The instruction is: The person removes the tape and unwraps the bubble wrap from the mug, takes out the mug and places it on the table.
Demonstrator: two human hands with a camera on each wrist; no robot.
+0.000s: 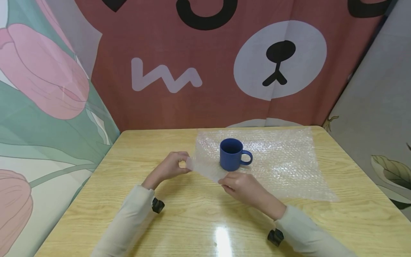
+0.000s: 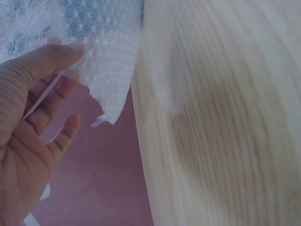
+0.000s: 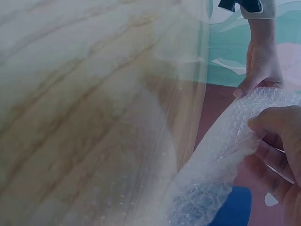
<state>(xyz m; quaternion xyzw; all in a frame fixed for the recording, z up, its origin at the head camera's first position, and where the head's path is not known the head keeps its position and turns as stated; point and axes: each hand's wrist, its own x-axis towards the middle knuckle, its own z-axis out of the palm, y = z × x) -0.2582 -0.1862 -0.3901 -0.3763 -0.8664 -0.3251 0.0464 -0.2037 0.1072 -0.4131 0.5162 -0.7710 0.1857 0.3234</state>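
A clear sheet of bubble wrap (image 1: 282, 167) lies across the right half of the table. On its left part stands a blue mug (image 1: 230, 157), upright, its handle to the right. My left hand (image 1: 171, 165) pinches the sheet's left edge between thumb and fingers, lifting it a little off the wood. Close in front of the mug, my right hand (image 1: 242, 187) pinches the sheet's near edge. In the left wrist view a ragged corner of bubble wrap (image 2: 110, 84) hangs past the thumb. The right wrist view has the raised bubble wrap (image 3: 221, 136) partly covering the mug (image 3: 237, 207).
The light wooden table (image 1: 106, 200) ends at a red curtain (image 1: 179, 107) with a bear print. Patterned cloths hang at the left (image 1: 57, 107) and right (image 1: 369, 125). A small black device (image 1: 157, 205) sits at the left wrist, another black device (image 1: 275, 237) at the right.
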